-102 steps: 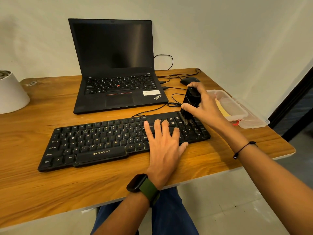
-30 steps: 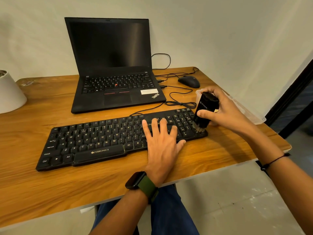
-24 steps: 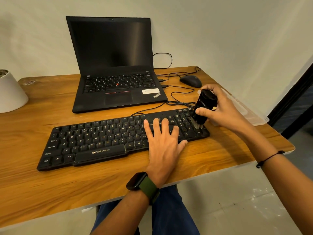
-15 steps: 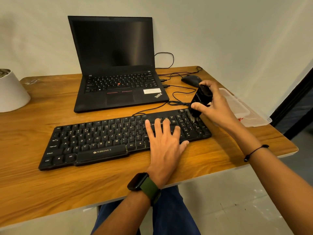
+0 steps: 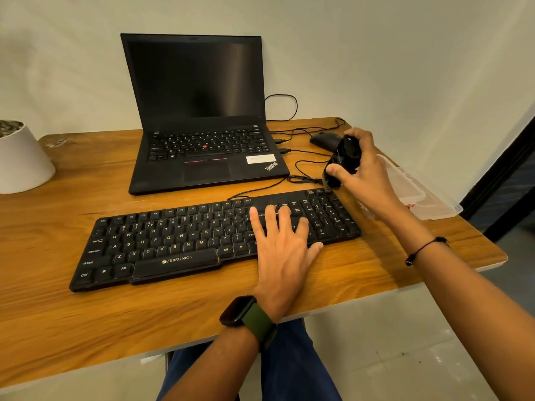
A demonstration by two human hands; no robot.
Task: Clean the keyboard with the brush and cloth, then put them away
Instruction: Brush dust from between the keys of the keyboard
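Nearest us, our left hand lies flat with fingers straight and spread on the right-centre keys of the keyboard, pinning it in place while grasping nothing. The keyboard sits across the middle of the wooden desk, close to the near edge. At about two o'clock from that hand, our right hand wraps fingers and thumb around the black brush, tilted, its lower end just above the keyboard's far right corner. To brush well, we judge short strokes along the key rows work best, sweeping dust toward the right end while the left hand holds the board steady.

The cloth we cannot make out. At three o'clock a clear plastic box sits near the desk's right edge, close behind the brushing hand, so elbow room there is tight. At twelve o'clock the laptop, loose cables and mouse crowd the far side; leftward the desk offers more room, up to the white pot.
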